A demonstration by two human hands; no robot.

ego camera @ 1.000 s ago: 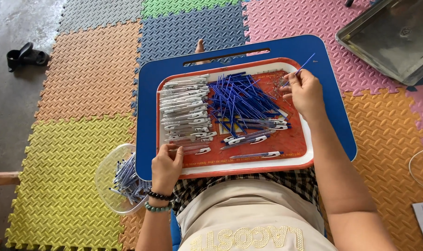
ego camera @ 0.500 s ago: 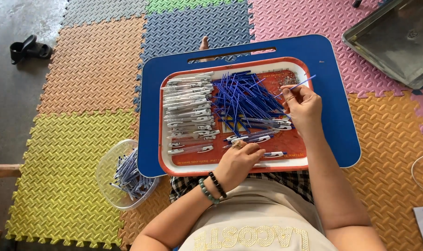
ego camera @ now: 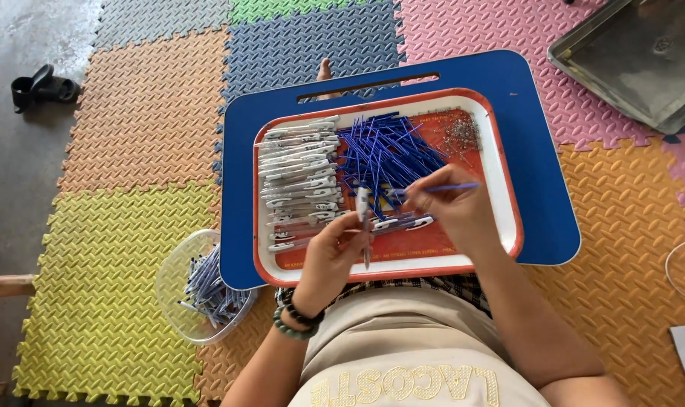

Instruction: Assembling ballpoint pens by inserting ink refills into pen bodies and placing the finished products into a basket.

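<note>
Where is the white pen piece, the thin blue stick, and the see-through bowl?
white pen barrel [ego camera: 364,226], head view, on its middle, held in the left hand.
blue refill [ego camera: 448,188], head view, on its shaft, held in the right hand.
clear bowl [ego camera: 171,280], head view, on its left rim.

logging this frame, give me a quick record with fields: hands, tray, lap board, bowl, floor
left hand: holds a clear pen barrel upright over the tray
right hand: holds a blue refill
tray: white barrels left, blue refills centre, small springs top right
lap board: blue, under tray
bowl: clear, holds pens, left of lap
floor: coloured foam mats
</note>
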